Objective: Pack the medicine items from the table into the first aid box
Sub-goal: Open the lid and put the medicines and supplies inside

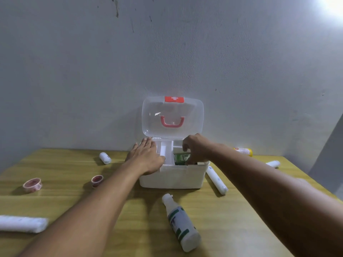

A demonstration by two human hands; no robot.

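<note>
The white first aid box (172,178) stands open at the back of the table, its clear lid (172,117) with a red handle leaning upright by the wall. My left hand (146,156) lies flat, fingers stretched, on the box's left rim and the white inner tray (166,152). My right hand (197,149) reaches into the right half of the box, fingers curled down onto a green packet (181,158) inside. A white bottle with green label (181,223) lies in front of the box. A long bandage roll (217,180) lies by the box's right side.
On the wooden table (130,210), two tape rolls (32,184) (97,180) and a small bandage roll (105,158) lie at the left. A big bandage roll (22,223) lies near left. A yellow-capped tube (244,151) and another roll (272,163) lie far right.
</note>
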